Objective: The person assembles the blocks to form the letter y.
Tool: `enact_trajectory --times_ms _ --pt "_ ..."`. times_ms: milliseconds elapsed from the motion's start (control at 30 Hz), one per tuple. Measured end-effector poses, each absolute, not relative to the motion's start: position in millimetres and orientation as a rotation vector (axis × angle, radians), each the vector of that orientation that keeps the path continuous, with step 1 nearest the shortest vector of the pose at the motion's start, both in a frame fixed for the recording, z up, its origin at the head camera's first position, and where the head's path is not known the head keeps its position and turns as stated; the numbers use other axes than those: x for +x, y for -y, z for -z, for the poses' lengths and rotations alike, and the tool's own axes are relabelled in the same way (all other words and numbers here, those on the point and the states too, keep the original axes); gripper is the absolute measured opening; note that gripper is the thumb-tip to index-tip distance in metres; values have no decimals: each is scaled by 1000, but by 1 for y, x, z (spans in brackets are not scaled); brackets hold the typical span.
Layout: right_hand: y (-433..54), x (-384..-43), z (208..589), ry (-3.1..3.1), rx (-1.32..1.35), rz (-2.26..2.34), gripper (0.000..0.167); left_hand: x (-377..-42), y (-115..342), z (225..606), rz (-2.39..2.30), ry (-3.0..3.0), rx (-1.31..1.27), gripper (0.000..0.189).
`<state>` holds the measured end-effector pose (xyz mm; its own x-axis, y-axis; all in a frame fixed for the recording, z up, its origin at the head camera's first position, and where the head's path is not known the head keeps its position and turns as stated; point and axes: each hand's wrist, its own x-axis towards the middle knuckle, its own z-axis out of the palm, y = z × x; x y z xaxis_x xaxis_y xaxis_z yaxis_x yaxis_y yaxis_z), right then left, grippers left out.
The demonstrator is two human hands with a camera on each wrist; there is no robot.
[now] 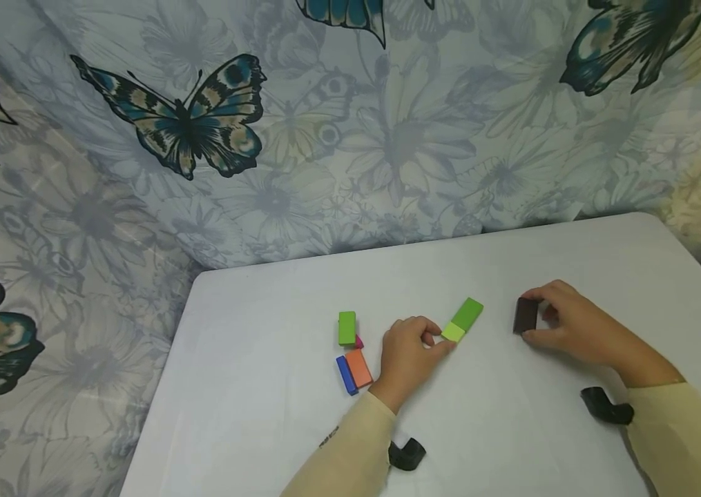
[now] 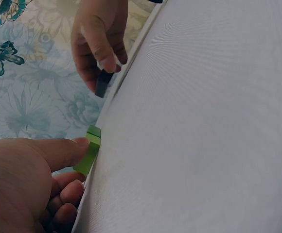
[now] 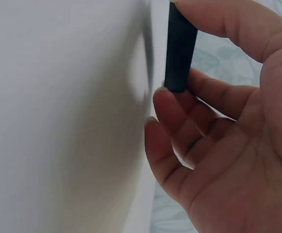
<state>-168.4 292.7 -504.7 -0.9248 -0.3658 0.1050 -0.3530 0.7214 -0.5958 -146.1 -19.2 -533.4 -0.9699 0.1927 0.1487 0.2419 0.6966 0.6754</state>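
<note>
My left hand (image 1: 408,353) pinches a light green block (image 1: 453,332) between thumb and forefinger. Against that block's far end lies a longer green block (image 1: 467,314), the two in one slanting line on the white table. Off to the right, my right hand (image 1: 577,328) holds a dark, nearly black block (image 1: 525,316) by its two ends, thumb at one and fingertips at the other. In the right wrist view the dark block (image 3: 181,51) is held close beside the table surface, with the remaining fingers loosely bent below it.
Left of my left hand are another green block (image 1: 347,328), a mostly hidden pink piece (image 1: 359,342), an orange block (image 1: 359,368) and a blue block (image 1: 347,375) alongside it. A butterfly-patterned cloth (image 1: 325,172) hangs behind the white table (image 1: 251,345).
</note>
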Motion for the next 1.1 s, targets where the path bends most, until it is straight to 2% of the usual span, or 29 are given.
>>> enact_trajectory --times_ms 567,1100 --pt "-267 -198 486 -2925 -437 1132 66 -146 18 534 1139 2813 -363 24" --pt "-250 -217 510 -2864 -306 1193 69 -147 19 536 1131 2822 -363 25"
